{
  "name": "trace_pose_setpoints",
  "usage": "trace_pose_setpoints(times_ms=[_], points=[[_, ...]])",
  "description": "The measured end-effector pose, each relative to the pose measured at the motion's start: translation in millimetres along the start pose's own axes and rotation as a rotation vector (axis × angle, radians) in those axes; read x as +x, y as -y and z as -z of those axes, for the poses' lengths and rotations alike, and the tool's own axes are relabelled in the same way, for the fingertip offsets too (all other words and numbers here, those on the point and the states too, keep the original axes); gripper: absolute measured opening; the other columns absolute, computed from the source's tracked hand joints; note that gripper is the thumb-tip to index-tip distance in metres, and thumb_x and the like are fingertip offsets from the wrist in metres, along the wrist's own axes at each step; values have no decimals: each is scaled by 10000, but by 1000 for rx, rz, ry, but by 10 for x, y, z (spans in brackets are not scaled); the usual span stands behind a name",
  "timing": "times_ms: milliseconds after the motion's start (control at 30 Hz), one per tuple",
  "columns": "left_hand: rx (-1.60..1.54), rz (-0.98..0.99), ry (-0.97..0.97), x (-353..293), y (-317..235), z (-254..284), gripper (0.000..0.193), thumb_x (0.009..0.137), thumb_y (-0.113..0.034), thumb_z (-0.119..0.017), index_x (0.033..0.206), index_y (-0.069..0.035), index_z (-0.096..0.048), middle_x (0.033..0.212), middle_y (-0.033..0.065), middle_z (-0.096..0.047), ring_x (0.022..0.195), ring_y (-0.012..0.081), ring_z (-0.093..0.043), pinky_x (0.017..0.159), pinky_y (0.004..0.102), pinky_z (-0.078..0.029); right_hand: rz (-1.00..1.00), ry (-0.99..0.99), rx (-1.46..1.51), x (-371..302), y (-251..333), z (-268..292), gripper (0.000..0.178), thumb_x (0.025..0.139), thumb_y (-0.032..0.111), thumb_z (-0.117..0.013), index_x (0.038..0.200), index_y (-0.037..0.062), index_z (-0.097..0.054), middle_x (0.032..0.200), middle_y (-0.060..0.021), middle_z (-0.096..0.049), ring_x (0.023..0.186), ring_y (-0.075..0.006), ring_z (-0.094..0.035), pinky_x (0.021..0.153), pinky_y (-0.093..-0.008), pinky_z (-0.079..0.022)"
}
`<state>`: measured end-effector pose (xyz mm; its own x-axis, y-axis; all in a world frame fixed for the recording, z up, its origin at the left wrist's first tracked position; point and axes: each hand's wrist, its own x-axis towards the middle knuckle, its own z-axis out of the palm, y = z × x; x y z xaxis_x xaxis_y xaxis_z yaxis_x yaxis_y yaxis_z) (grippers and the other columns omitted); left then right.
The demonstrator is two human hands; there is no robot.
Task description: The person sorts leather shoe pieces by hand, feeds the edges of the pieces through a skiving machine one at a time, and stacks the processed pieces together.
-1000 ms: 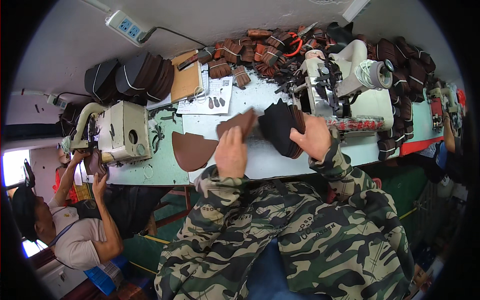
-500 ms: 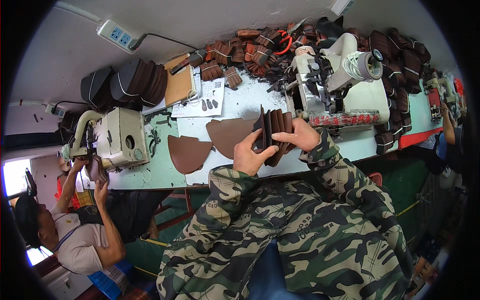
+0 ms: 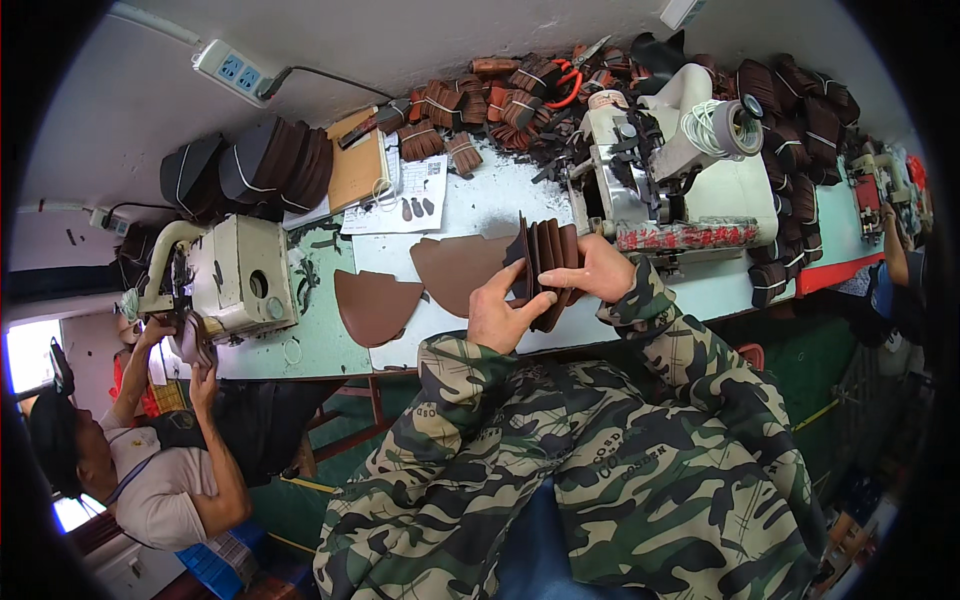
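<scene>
Between my two hands stands a stack of brown leather pieces (image 3: 545, 262), its edges fanned slightly apart. My left hand (image 3: 502, 312) grips the stack from its left side, thumb against the near edges. From the right, my right hand (image 3: 600, 270) closes on the same stack, its thumb laid across the front. The fingers behind the leather are hidden. Just left of the stack, a large curved brown leather piece (image 3: 455, 270) lies flat on the table. Further left lies a second group of curved brown leather pieces (image 3: 375, 308).
A sewing-type machine (image 3: 640, 170) stands at right, another machine (image 3: 240, 275) at left by a co-worker (image 3: 170, 480). Tied leather bundles (image 3: 440, 105) and red-handled scissors (image 3: 568, 85) lie along the wall. A printed sheet (image 3: 405, 200) rests on the table (image 3: 490, 205).
My right hand has shifted very slightly left along the stack. Both hands keep hold of the leather pieces, and the things on the table stay in place.
</scene>
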<state>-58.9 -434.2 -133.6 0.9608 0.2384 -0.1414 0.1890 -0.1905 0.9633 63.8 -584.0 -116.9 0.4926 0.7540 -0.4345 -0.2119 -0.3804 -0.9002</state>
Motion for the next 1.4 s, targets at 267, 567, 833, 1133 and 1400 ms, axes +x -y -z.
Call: trace_pose_setpoints(times_ms=[267,567,833,1133,1400], points=[[-15,-3,-69,-28,90,-18,576,741,-181,-732,1205,80,-514,1050,207,-631,946,235,-638,776,337,-560,2,14,-43,69,-6,-63,233,811,142,-655,973,-19,-606,757,-47,-618,645,-88,-561,569,-257,-475],[146,-68,-291,-17,238,-110,522,677,-259,-718,1076,55,-597,924,239,-642,863,354,-644,748,390,-518,273,-211,-387,133,-134,-221,247,777,179,-498,924,15,-611,733,-218,-592,694,-392,-592,643,-414,-468],[14,291,-701,-33,679,1186,139,676,-66,-641,719,63,-612,661,106,-624,604,150,-565,571,307,-466,338,-369,159,-125,412,-143,285,804,36,-479,1042,-88,-575,881,-137,-652,783,-165,-634,711,-301,-504],[702,583,-583,-205,2147,1983,764,534,-512,-805,995,53,-581,932,240,-628,855,388,-612,764,440,-501,121,-333,-287,1033,-663,-451,310,776,202,-564,985,-20,-616,909,-174,-658,858,-304,-611,789,-365,-456],[464,644,-615,-178,1365,1563,716,514,-422,-854,947,91,-604,921,224,-655,840,328,-646,749,385,-513,281,-667,-1085,483,-213,-543,784,682,217,-746,1331,28,-349,1266,-173,-440,1182,-324,-416,960,-445,-365]])
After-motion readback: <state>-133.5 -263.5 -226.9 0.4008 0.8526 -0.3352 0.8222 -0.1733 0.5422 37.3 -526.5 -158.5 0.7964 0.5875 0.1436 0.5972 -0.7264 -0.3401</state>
